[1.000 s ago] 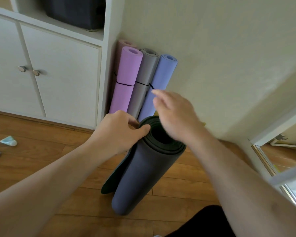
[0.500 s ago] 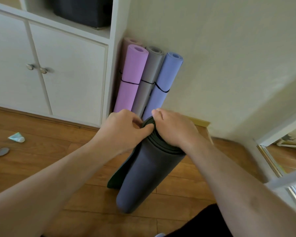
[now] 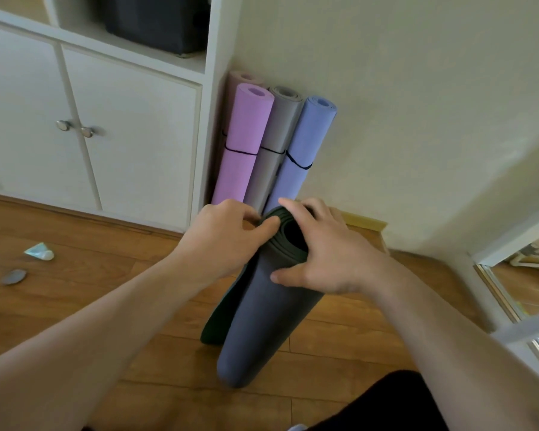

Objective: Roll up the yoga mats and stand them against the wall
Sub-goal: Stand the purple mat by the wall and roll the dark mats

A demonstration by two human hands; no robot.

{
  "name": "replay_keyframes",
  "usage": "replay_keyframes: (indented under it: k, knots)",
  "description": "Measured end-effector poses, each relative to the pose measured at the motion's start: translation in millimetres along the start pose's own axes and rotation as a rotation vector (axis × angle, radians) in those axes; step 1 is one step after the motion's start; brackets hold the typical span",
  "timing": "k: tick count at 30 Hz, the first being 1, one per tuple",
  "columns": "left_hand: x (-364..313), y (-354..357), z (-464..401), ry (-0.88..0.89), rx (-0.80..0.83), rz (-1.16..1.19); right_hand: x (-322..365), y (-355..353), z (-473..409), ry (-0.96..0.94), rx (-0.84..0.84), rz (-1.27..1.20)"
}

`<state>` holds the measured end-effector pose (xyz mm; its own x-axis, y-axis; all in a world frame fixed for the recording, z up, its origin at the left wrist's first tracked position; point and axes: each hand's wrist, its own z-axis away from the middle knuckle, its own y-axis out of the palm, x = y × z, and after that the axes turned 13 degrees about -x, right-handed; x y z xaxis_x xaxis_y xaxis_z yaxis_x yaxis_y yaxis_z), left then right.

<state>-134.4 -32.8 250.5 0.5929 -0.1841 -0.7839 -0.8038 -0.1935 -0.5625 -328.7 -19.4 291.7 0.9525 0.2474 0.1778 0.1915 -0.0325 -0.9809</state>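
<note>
Gripping dark mat (image 3: 262,315) top: L hand (image 3: 227,241) pinching, R hand (image 3: 321,253) wrapped.

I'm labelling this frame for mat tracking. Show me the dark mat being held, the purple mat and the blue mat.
dark mat (image 3: 262,315): head view, on its outer rolled side.
purple mat (image 3: 246,132): head view, upper half above the strap.
blue mat (image 3: 305,135): head view, upper half above the strap.

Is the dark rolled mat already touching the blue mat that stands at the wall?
Cannot tell. In the head view the hands cover the top of the dark rolled mat, exactly where it would meet the blue mat.
</note>
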Motion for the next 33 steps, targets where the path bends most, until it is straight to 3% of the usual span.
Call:
replay_keyframes:
  k: [2, 5, 6, 9, 11, 14, 18, 22, 28, 33]
  knots:
    - [5.4, 1.1, -1.3, -0.024, 0.058, 0.016, -2.0, 1.1, 0.4, 0.016, -0.071, -0.037]
    - [11.4, -2.2, -2.3, -0.185, 0.265, 0.302, -8.4, 2.0, 6.6, 0.016, -0.14, -0.088]
    - [11.5, -3.8, 1.2, -0.164, 0.341, 0.307, -9.8, 1.4, 8.9, 0.021, -0.152, -0.104]
    - [12.9, 7.9, 18.7, 0.013, 0.445, 0.001, -11.6, 0.9, 9.1, 0.072, -0.207, -0.161]
    - [10.2, 22.6, 31.3, 0.023, 0.434, -0.06, -9.1, 0.7, 7.7, 0.106, -0.252, -0.198]
    - [7.0, 42.3, 39.3, -0.044, 0.375, 0.069, -4.6, 1.7, 7.9, 0.15, -0.311, -0.237]
    - [1.9, 63.1, 42.4, -0.013, 0.153, 0.199, -0.4, 6.3, 7.2, 0.245, -0.397, -0.286]
    - [-11.3, 74.2, 33.0, 0.105, 0.002, 0.147, -8.4, 2.4, 7.6, 0.4, -0.455, -0.444]
    - [-41.4, 105.4, 26.9, 0.293, 0.052, -0.148, -59.9, 8.4, 24.0, 0.619, -0.405, -0.785]
    - [-62.1, 172.6, 32.1, 0.335, 0.177, -0.19, -139.7, 23.2, 43.4, 0.707, -0.168, -0.724]
